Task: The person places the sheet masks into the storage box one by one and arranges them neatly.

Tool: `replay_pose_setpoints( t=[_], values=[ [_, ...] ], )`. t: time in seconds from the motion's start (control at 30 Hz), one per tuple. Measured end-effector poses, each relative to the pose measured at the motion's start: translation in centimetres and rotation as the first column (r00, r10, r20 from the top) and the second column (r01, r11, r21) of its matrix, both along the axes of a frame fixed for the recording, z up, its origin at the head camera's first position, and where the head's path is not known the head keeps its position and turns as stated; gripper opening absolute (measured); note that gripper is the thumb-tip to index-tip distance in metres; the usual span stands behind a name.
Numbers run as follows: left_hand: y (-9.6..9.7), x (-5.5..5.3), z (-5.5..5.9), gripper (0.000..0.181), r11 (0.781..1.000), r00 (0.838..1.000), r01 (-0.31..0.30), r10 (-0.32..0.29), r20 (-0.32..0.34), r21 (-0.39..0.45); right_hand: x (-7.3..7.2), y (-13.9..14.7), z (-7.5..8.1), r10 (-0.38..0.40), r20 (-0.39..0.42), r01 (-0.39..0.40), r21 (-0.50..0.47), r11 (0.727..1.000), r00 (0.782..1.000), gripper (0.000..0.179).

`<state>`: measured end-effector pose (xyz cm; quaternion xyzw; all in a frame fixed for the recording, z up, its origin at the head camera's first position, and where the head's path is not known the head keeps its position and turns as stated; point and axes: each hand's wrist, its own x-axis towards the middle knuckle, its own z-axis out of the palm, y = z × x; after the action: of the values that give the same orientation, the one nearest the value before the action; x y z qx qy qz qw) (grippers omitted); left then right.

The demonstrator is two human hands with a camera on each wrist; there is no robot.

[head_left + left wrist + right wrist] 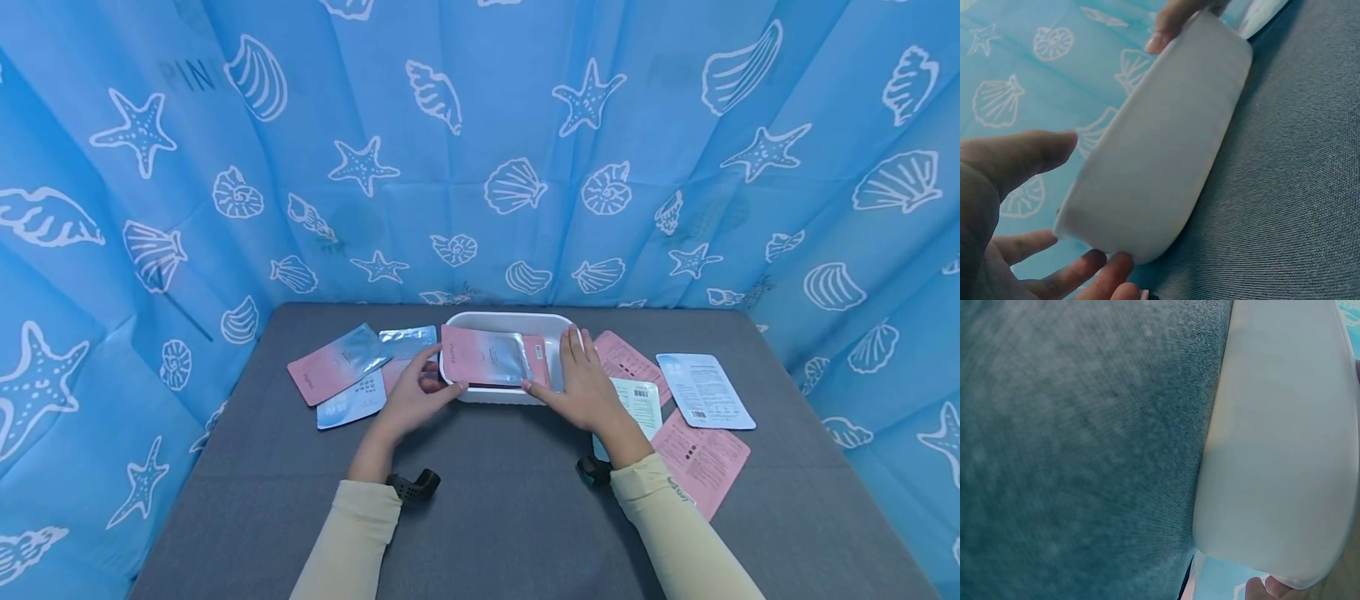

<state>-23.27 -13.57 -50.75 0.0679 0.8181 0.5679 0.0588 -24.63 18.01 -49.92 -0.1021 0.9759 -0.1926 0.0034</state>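
A white plastic basin (498, 398) stands at the back middle of the table, between both hands. Inside it lie pink sheet mask packets; the top one (483, 357) fades from pink to silvery blue. My left hand (411, 396) is at the basin's left end. In the left wrist view its fingertips (1119, 265) touch the outer wall, while the thumb stays apart from the rim. At the opposite end, my right hand (585, 387) rests with nearly straight fingers along the rim, its thumb at the front corner. Part of its fingers shows beyond the basin wall (1279, 450) in the right wrist view.
On the left lie several packets, among them a pink-blue one (337, 364) over a light blue one (351, 406). To the right are pink packets (705, 458), a pale green one (637, 404) and a white-blue one (705, 390). A blue shell-patterned curtain (480, 208) hangs behind the grey table (510, 508).
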Motion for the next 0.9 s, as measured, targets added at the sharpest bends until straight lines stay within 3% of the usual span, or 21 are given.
replay_pose_setpoints(
  t=[0.27,0.6,0.9],
  values=[
    [0.3,-0.9,-0.5,0.090,1.000,0.999,0.024,-0.025,-0.044,-0.019,-0.1,0.0,-0.2,-0.002,0.018,0.002,-0.010,1.000,1.000,0.125],
    [0.5,-1.1,0.1,0.091,0.997,0.998,0.033,-0.037,-0.051,-0.069,-0.1,-0.1,0.0,-0.002,0.000,0.002,0.009,1.000,1.000,0.126],
    [-0.6,-1.1,0.6,0.083,0.997,0.998,-0.044,0.046,0.030,-0.059,0.0,-0.1,-0.1,0.002,-0.002,-0.002,0.014,1.000,1.000,0.125]
  ],
)
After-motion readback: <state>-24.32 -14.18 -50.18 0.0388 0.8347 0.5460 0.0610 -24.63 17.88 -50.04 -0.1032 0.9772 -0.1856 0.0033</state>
